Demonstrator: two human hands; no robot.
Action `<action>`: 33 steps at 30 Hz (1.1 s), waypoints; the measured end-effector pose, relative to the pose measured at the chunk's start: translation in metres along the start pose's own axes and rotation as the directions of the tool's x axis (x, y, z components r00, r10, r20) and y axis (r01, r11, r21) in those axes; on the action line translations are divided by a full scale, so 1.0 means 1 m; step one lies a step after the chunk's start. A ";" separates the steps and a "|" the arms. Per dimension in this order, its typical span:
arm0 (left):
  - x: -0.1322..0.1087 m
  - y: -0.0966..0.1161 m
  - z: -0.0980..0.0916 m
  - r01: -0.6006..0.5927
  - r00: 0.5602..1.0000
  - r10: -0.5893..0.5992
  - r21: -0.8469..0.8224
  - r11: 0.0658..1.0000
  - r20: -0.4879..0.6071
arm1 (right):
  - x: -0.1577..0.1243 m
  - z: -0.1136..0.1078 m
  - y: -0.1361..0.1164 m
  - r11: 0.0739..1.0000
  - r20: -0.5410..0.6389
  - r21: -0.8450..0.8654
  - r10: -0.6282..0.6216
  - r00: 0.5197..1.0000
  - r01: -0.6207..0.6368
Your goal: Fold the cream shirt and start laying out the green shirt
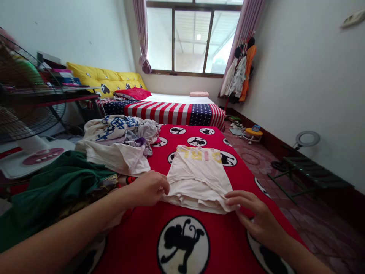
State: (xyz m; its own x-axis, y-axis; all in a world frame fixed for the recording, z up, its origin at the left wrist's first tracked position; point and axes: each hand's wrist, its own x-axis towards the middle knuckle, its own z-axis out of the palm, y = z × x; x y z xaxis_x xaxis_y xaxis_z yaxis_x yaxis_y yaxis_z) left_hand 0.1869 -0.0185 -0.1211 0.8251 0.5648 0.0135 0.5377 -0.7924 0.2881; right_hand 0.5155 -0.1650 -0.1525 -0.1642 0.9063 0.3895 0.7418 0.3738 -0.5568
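Note:
A folded white shirt point(198, 175) with yellow and pink letters lies on a red blanket point(228, 236) printed with black-and-white monkey circles. My left hand point(149, 187) is closed in a pinch on the shirt's near left corner. My right hand point(258, 217) rests by the near right corner, its fingers pinching the shirt's edge.
A heap of loose clothes point(119, 139) and a dark green garment point(54, 186) lie to the left. A standing fan point(25, 99) is at far left. Beyond is a bed with a stars-and-stripes cover point(171, 110). A black folding rack point(310, 169) stands on the floor at right.

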 end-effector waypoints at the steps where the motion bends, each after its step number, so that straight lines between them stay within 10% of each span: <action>1: 0.004 0.001 -0.002 0.046 0.998 -0.046 0.000 0.999 -0.036 | 0.001 0.000 0.001 1.000 -0.037 -0.019 -0.003 0.999 0.002; 7: 0.027 -0.001 0.014 0.226 0.965 -0.222 0.009 0.974 -0.139 | 0.012 0.016 0.010 0.974 -0.023 -0.162 0.158 0.987 -0.160; 19: 0.028 -0.011 -0.005 0.144 0.990 -0.143 0.075 0.987 -0.015 | 0.029 0.009 0.010 0.941 0.207 -0.011 0.333 0.920 -0.338; 27: 0.151 0.013 -0.002 0.129 0.954 -0.114 0.035 0.991 -0.276 | 0.158 0.027 -0.001 0.991 -0.329 0.060 0.131 0.935 -0.118; 30: 0.182 0.004 0.025 0.185 0.937 -0.161 0.051 0.981 -0.310 | 0.192 0.054 0.021 0.962 -0.266 -0.220 0.102 0.959 -0.163; 33: 0.186 -0.015 0.053 0.270 0.923 -0.233 0.086 0.959 -0.305 | 0.189 0.075 0.058 0.820 -0.066 -0.470 0.336 0.940 -0.326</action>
State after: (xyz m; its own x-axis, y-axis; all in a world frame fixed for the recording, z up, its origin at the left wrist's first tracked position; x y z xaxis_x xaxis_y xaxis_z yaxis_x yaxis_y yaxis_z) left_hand 0.3419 0.0863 -0.1737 0.5840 0.7762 0.2376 0.7535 -0.6272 0.1972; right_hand 0.4783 0.0428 -0.1660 0.1374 0.9640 0.2275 0.9676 -0.0815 -0.2391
